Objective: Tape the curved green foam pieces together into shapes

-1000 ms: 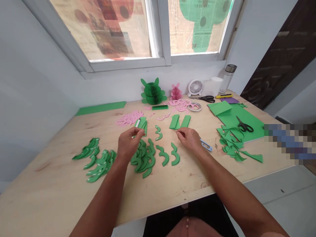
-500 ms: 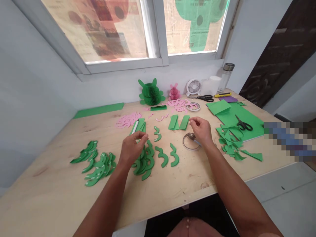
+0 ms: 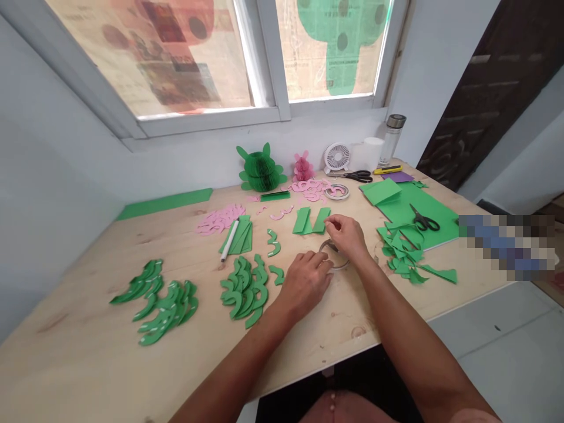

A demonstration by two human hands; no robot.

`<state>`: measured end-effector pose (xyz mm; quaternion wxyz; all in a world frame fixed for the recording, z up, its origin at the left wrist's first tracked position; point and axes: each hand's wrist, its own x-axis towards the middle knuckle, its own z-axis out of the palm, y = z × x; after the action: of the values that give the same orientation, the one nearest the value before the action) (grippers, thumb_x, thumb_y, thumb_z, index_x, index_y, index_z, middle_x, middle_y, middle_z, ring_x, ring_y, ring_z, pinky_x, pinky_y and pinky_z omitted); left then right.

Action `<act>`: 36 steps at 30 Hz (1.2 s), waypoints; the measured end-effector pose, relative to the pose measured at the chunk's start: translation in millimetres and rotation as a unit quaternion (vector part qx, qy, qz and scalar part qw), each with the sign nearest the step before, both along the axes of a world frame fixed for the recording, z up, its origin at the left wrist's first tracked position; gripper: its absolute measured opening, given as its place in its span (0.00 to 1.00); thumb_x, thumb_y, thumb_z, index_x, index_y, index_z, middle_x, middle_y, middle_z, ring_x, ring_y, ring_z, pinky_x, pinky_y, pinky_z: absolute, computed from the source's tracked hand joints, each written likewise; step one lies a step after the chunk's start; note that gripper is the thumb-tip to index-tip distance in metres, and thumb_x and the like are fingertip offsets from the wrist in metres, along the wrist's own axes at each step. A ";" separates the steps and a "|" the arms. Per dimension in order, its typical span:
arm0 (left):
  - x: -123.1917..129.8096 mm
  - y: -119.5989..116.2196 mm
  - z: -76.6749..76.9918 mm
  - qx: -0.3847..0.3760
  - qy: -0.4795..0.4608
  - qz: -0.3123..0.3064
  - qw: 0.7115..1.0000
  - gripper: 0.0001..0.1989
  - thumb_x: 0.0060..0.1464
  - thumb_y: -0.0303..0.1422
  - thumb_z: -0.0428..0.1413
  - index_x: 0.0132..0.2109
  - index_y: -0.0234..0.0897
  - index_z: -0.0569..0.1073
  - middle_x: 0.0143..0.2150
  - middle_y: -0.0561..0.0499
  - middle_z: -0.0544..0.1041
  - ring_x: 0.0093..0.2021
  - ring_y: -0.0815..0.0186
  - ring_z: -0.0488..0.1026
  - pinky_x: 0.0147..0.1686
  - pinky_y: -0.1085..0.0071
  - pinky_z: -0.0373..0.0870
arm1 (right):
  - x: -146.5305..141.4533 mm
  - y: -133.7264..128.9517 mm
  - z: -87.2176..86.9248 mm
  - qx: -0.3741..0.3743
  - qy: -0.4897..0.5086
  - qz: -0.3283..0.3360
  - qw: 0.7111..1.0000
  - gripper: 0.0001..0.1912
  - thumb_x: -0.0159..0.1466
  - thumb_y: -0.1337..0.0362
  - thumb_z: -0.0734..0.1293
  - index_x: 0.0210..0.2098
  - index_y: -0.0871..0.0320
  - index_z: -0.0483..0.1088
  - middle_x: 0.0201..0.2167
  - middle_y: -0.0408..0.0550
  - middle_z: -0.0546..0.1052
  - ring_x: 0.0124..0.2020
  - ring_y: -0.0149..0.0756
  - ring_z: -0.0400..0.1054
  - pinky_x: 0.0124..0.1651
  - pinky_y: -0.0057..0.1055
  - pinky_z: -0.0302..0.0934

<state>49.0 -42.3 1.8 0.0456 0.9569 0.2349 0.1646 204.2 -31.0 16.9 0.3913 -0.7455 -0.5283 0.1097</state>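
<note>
My left hand reaches across the table, its bent fingers and thumb at the left rim of a tape roll. My right hand is just beyond the roll, thumb and forefinger pinched together; whatever is between them is too small to make out. Close to those fingertips lies a folded green paper piece with two raised flaps. One scalloped green cutout shows beside my left hand, which covers the space to its right. Another scalloped cutout with white strips lies farther back.
Piles of green cutouts and white-stripped cutouts lie to the left. A white pen rests on green strips. Green scraps and scissors are on the right. A green paper figure and small fan stand behind.
My left hand has moved right, from over the green cutout pile to the tape roll. My right hand stays pinched near the folded green paper. The view has shifted slightly.
</note>
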 end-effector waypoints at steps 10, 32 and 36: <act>4.0 -3.8 -16.1 0.063 0.005 -0.025 0.998 0.07 0.57 0.27 0.48 0.41 0.38 0.70 0.35 0.47 0.72 0.39 0.60 0.66 0.37 0.62 0.62 | 2.1 0.7 -0.9 -0.007 -0.003 0.008 1.000 0.12 0.57 0.63 0.60 0.31 0.57 0.75 0.27 0.44 0.78 0.29 0.33 0.68 0.34 0.27 0.57; 0.0 -5.5 -17.0 0.055 -0.020 -0.020 0.998 0.07 0.55 0.26 0.49 0.39 0.38 0.70 0.36 0.47 0.71 0.42 0.59 0.65 0.41 0.61 0.61 | 1.0 -41.8 -11.3 -0.144 -0.293 0.046 0.944 0.11 0.58 0.65 0.63 0.41 0.58 0.69 0.39 0.55 0.73 0.44 0.43 0.64 0.43 0.34 0.55; -0.1 -4.5 -17.1 0.044 -0.022 -0.024 0.998 0.07 0.56 0.26 0.48 0.40 0.38 0.70 0.36 0.47 0.72 0.43 0.60 0.65 0.42 0.60 0.62 | 10.9 -38.6 -19.8 -0.126 -0.203 0.047 0.970 0.13 0.57 0.65 0.64 0.41 0.58 0.70 0.38 0.52 0.74 0.42 0.40 0.65 0.42 0.32 0.56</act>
<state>48.9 -46.9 -15.3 0.0125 0.9595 0.2031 0.1948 215.1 -69.6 -2.9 0.1733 -0.7697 -0.6131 0.0393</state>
